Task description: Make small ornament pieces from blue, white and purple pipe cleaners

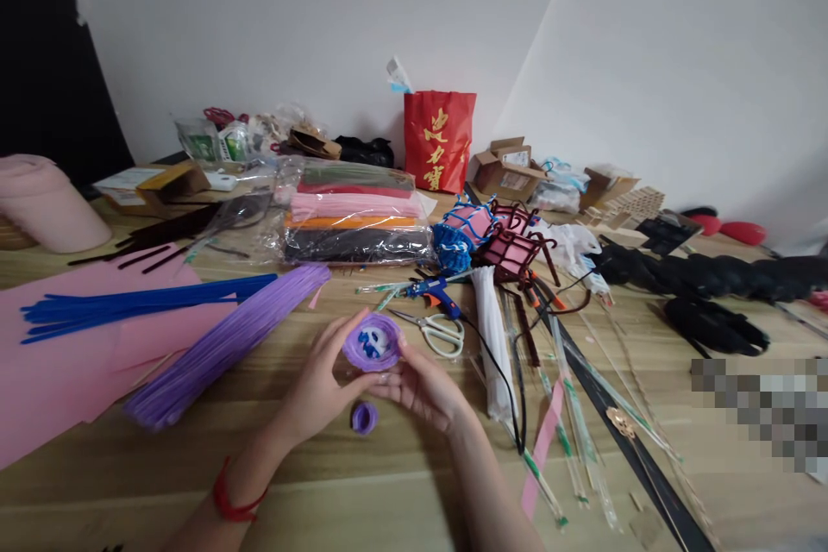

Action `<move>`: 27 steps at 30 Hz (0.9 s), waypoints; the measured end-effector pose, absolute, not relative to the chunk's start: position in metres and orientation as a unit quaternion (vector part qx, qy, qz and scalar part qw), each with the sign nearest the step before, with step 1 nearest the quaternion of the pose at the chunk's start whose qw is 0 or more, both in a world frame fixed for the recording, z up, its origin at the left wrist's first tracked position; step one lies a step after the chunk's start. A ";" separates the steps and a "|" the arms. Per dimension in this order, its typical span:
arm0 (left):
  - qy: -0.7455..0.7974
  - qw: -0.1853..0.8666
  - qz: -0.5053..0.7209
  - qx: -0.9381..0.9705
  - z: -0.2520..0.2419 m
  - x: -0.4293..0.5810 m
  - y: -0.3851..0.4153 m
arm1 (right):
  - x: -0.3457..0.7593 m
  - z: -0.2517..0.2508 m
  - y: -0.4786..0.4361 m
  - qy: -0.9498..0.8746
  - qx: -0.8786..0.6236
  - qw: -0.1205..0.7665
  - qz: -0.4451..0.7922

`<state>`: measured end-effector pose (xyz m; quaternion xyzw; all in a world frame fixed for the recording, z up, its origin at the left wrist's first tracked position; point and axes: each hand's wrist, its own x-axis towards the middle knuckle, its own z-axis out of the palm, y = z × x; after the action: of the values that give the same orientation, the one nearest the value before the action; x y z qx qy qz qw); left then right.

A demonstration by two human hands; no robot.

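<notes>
Between both hands, just above the wooden table, is a round purple coil of pipe cleaner (pixel 351 351) with blue and white pieces inside its ring. My left hand (pixel 322 379) grips its left side, thumb underneath. From the right, my right hand (pixel 423 384) pinches the rim, with its other fingers curled below. A smaller purple coil (pixel 365 418) lies on the table beneath the hands. Beyond them are white-handled scissors (pixel 443 335) and a blue hot glue gun (pixel 435 293). A bundle of purple pipe cleaners (pixel 226 349) rests to the left.
Blue pipe cleaners (pixel 148 306) lie on pink sheets (pixel 52 371) at left. White pipe cleaners (pixel 492 345), a black cable (pixel 495 362) and glue sticks (pixel 575 414) spread at right. Behind stand bagged pipe cleaners (pixel 355 216), pink lantern-like crafts (pixel 508 250) and a red bag (pixel 440 142).
</notes>
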<state>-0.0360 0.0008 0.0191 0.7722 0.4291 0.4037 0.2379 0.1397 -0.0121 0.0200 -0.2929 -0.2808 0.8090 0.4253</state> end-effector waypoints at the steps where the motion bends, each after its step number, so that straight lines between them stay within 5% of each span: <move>1: 0.418 0.222 0.400 0.785 0.020 -0.037 0.001 | 0.140 0.019 -0.012 -0.279 -0.295 0.423 0.810; 7: 0.398 0.103 0.431 0.803 0.022 -0.040 0.005 | 0.140 0.020 -0.010 -0.305 -0.317 0.403 0.803; 13: 0.615 0.279 0.455 0.580 0.019 -0.043 0.011 | 0.142 0.016 -0.015 -0.517 -0.508 0.359 0.588; 18: 0.652 0.342 0.508 0.447 0.014 -0.043 0.015 | 0.138 0.008 -0.024 -0.717 -0.495 0.286 0.399; 27: 0.653 0.387 0.514 0.401 0.003 -0.039 0.016 | 0.138 0.002 -0.021 -0.726 -0.498 0.289 0.376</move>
<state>-0.0389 0.0156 0.0031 0.4005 0.6527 0.5136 0.3870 0.1381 -0.0211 0.0016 -0.4985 -0.7255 0.3764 0.2889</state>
